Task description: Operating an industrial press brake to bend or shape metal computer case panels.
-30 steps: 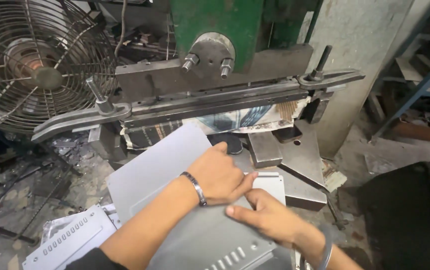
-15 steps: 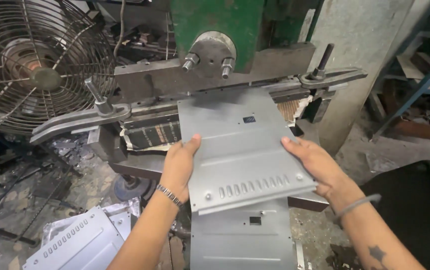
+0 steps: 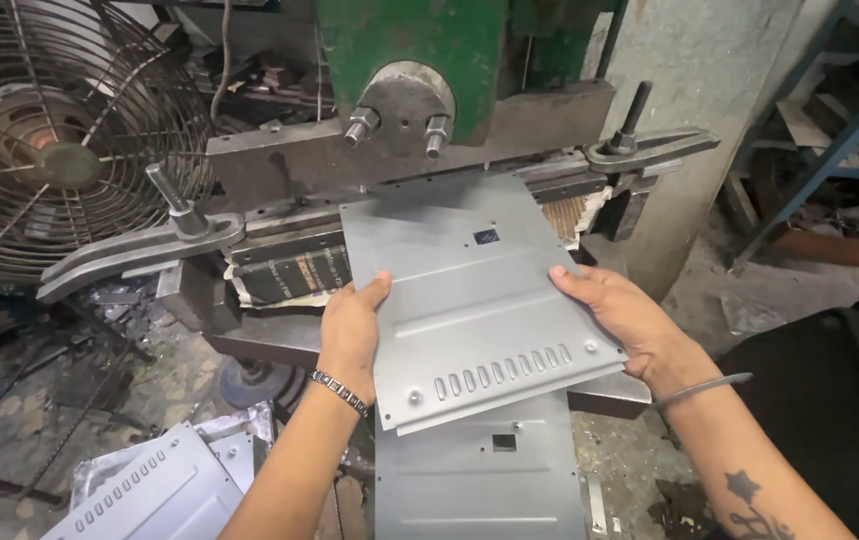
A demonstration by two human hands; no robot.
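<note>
Looking at the biggest thing first, a green press machine (image 3: 415, 60) fills the top centre of the frame, with a dark steel bed and a long clamp bar (image 3: 140, 255) running off to the left. A big wire-caged fan (image 3: 60, 150) sits in the upper left.

Dead centre is the grey sheet-metal panel (image 3: 470, 300), tilted, its far edge pushed up under the machine's head and its near edge hanging out toward the camera. It's got a small square cutout near the top and a row of slots (image 3: 500, 372) along the near edge. Another panel (image 3: 480, 480) like it lies flat underneath at bottom centre, and a third slotted panel (image 3: 150, 490) sits in the lower left on the messy floor.

My read on handling: it's thin stamped sheet, so light but floppy-ish across the span, and the cut edges look sharp. Bare steel can be slick too. Gripping both side edges near the middle seems the sane way.

That's pretty much what's going on. The left hand (image 3: 350, 335) clamps the left edge, thumb on top, fingers curled under out of sight. The right hand (image 3: 615, 310) is on the right edge, fingers together and laid flat along it. There's a bracelet (image 3: 340, 392) on the left wrist and a thin bangle (image 3: 700, 388) on the right.
</note>
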